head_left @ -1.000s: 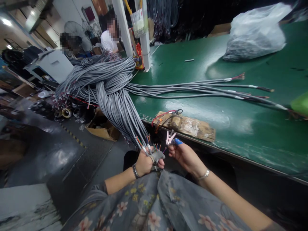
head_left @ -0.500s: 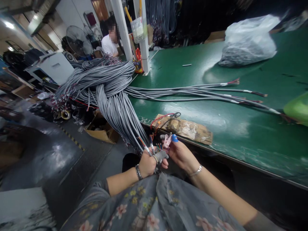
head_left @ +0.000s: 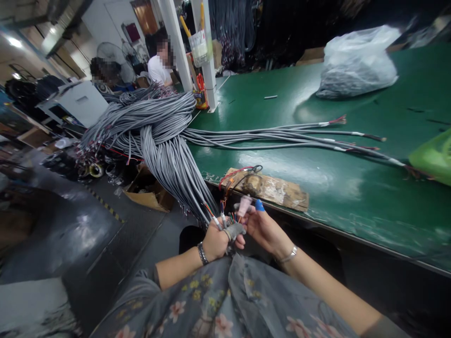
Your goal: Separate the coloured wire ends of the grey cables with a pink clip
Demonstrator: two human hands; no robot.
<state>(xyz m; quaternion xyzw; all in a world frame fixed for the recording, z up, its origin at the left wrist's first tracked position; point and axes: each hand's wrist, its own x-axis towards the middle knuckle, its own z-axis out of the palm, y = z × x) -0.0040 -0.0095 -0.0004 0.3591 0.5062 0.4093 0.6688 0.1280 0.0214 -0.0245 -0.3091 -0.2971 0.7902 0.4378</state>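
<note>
My left hand (head_left: 216, 241) is closed around grey cables (head_left: 215, 221) whose stripped ends stick up past the fingers. Thin coloured wires (head_left: 233, 217) fan out above its thumb, which wears a grey cover (head_left: 235, 230). Close beside it, my right hand (head_left: 264, 230) has its fingers bent around a small pink piece (head_left: 244, 205), smeared by motion, right at the wire tips. A blue cover (head_left: 260, 205) sits on the right thumb, which points up. Exactly how the fingers grip the pink piece is hard to make out.
A wooden block (head_left: 278, 190) with red and black leads lies at the edge of the green table (head_left: 299, 164). A large bundle of grey cables (head_left: 169, 117) hangs over the left side. Behind are a plastic bag (head_left: 357, 63), a post (head_left: 210, 80) and a person (head_left: 160, 65).
The pink piece has tilted and blurred at the wire tips, and my right thumb stands slightly farther from it. My left hand stays nearly still. Another person's head shows at the back left.
</note>
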